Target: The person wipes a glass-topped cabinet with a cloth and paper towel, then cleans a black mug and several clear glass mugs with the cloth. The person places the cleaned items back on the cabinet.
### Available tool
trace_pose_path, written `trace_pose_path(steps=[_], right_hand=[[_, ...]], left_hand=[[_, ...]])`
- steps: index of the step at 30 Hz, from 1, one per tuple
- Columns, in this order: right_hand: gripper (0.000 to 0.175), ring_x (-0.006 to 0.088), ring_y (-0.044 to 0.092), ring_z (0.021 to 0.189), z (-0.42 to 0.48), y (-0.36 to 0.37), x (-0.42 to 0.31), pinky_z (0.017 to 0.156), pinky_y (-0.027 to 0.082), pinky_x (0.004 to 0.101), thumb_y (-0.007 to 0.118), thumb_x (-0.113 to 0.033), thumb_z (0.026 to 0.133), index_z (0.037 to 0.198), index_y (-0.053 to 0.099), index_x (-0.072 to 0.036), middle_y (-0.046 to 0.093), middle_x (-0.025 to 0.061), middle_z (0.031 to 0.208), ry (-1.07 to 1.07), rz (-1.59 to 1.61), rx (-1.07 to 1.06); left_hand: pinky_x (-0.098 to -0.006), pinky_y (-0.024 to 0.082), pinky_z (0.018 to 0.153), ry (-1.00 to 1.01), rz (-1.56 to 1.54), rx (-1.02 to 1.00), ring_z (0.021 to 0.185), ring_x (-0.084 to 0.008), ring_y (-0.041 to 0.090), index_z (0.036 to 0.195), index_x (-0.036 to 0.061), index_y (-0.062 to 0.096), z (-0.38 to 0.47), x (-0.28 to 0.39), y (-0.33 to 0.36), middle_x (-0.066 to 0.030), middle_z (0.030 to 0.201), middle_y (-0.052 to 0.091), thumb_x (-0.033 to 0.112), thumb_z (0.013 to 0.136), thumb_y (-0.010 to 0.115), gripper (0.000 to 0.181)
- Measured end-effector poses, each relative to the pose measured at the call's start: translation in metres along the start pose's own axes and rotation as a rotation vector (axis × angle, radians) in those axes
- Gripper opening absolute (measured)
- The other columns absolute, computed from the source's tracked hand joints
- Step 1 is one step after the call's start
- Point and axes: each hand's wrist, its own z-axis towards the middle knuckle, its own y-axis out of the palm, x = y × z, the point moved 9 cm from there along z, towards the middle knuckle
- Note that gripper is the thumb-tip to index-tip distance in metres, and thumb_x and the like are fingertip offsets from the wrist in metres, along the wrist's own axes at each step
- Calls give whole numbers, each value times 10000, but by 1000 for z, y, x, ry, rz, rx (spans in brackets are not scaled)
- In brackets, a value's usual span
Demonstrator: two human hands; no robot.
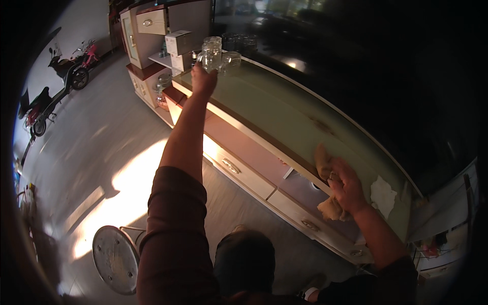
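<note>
My left hand point(204, 81) reaches to the far end of a long, low cabinet with a greenish glass top point(263, 110). Its fingers and thumb are around the lower part of a clear glass jar point(209, 59); the hand hides the jar's base. Just right of that jar stands another clear glass jar point(231, 59). In my right hand point(347, 187) is a crumpled tan cloth point(331, 209), resting at the front edge of the cabinet top. Part of the cloth sticks up past my fingers, and part hangs over the edge.
A large dark glossy panel point(324, 91) rises behind the cabinet. A white torn patch point(383, 196) lies right of my right hand. White boxes point(178, 42) are stacked beyond the jars. On the floor are a round-topped metal stool point(115, 259) and parked scooters point(40, 110).
</note>
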Motion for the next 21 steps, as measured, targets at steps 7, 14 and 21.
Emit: trace_pose_path(steps=[7,14,21], right_hand=[[509,407,495,1466,1,0,1,1203,402,491,686,-128,903,1405,644,-51,594,196,1509,38,-93,-29],[516,399,461,1504,2,-2,-6,1226,377,480,674,-133,915,1421,640,-34,577,202,1536,29,-101,-51],[468,387,538,1421,-1,-3,-3,1182,430,451,666,-89,929,1391,643,-13,599,192,1499,33,-67,11]], left_hand=[[-490,484,1147,-168,-58,-22,1279,-440,639,1495,44,519,58,-34,15,-282,1388,642,223,799,760,758],[-495,455,1167,-82,111,-95,1350,-436,560,1128,47,752,50,-24,33,-271,1371,611,355,866,734,405],[-494,478,1068,147,-93,-20,1208,-424,594,1027,5,716,-13,10,4,-243,1193,662,267,922,742,283]])
